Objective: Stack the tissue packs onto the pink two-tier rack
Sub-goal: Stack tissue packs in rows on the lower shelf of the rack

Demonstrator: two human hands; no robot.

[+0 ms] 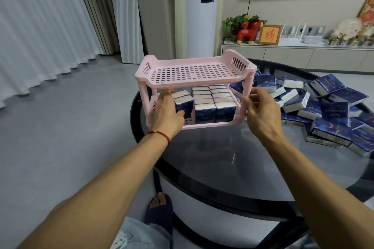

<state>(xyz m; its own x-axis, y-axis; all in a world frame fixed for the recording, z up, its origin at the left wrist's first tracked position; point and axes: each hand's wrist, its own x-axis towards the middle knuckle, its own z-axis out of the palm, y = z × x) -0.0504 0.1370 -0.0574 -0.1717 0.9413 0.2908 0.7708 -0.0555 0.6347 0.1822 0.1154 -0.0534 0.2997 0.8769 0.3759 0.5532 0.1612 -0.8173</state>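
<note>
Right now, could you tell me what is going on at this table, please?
A person is filling a pink two-tier rack with blue tissue packs on a dark glass table. The left hand is pushing a pack into the left side of the lower tier, next to rows of upright packs already there. The right hand is at the rack's right front post. The top tier holds nothing, and a large loose pile of packs waits to the right.
</note>
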